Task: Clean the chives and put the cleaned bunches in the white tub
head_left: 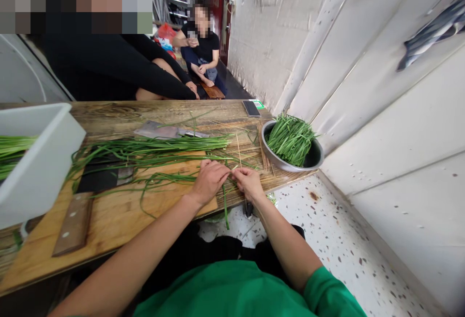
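Two hands meet mid-view, fingertips nearly touching. Clock's centred there, 12 = away from wearer. L hand (209,181) comes in from approx 8, R hand (250,182) from approx 4; each looks pinched, thumb to finger, on a thin green stalk (225,205), pale tip btwn them. Its leafy part seems to hang toward 6, past the table edge. Can't tell exact no. of stalks, nor if R also grips the straw (239,150) pointing to 12.

Other greens: loose bunch (170,145) btwn 9 & 10, pale ends nearest the hands, partly over the cutting board (119,220); heap (290,137) in the metal bowl (290,167) at 2. Wood-handled cleaver (85,198) btwn 8 & 9, 2nd cleaver (154,130) at 10.

Handling (my guess): v. light, limp at leaf end, bit stiffer near pale end; prob. slick if damp, bruises if squeezed. Best hold: soft pinch just behind pale tip; for the bunch, gather near pale ends w/ whole hand, b/c loose leaves trail & tangle.
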Available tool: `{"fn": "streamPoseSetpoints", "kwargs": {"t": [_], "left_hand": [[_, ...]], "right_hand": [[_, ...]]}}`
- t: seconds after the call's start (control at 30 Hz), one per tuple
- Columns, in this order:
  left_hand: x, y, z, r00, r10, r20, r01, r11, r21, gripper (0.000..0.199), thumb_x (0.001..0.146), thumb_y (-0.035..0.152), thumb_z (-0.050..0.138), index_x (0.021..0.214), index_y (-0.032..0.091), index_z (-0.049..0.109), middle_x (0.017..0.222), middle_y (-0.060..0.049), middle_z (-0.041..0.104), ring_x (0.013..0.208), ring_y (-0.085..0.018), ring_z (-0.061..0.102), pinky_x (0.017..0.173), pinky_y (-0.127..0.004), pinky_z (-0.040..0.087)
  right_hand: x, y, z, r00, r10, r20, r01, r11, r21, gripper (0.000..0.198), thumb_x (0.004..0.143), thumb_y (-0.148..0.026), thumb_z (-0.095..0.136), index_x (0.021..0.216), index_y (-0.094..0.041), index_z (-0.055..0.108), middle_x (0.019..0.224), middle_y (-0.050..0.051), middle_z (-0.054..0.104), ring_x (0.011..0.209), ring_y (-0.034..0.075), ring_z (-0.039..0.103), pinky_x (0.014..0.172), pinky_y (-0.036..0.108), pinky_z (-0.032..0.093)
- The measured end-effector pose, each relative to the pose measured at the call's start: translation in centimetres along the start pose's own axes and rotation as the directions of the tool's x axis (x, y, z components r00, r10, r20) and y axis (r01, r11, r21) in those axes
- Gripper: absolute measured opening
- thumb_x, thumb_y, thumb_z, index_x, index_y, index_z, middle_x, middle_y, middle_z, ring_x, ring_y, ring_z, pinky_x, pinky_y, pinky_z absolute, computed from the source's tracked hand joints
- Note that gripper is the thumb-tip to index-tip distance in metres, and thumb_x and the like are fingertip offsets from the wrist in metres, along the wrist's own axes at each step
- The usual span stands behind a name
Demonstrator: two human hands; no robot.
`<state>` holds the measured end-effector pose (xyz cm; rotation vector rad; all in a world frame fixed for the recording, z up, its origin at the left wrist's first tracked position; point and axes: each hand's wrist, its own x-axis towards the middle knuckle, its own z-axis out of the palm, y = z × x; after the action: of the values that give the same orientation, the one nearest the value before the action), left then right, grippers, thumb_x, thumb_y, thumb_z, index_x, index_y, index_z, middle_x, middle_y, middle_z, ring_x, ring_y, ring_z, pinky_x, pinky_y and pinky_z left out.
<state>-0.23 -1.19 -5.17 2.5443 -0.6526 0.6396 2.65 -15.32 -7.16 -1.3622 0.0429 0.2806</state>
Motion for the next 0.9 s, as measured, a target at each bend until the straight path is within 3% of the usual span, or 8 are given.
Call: {"fn": "streamPoseSetpoints", "kwargs": {"t": [0.47,0.9], "left_hand": [[-0.13,-0.37,0.27,1.0,0.025,0.017,-0.025,1.0,-0.013,0.021,0.086,0.027,0.042,0.087,0.02,0.061,0.082,-0.002,0.064,0.079,-0.015,0.051,0.076,-0.035,0.029],[-0.12,-0.42,0.26,1.0,0.017,0.014,-0.017,1.0,-0.01,0.022,0.086,0.026,0.041,0.088,0.019,0.062,0.083,-0.003,0.065,0.079,-0.015,0.052,0.076,-0.035,0.03]], "right_hand": [[0.26,0.41,0.24,1.0,-0.024,0.004,0.023,1.0,0.018,0.017,0.058,-0.03,0.059,0.053,-0.014,0.053,0.041,-0.007,0.048,0.026,0.002,0.028,0.028,0.017,0.013],[0.41,0.54,0.09,0.999,-0.033,0.022,0.033,0.999,-0.011,0.022,0.059,-0.034,0.059,0.053,-0.015,0.053,0.041,-0.007,0.048,0.026,0.002,0.028,0.027,0.017,0.013]]}}
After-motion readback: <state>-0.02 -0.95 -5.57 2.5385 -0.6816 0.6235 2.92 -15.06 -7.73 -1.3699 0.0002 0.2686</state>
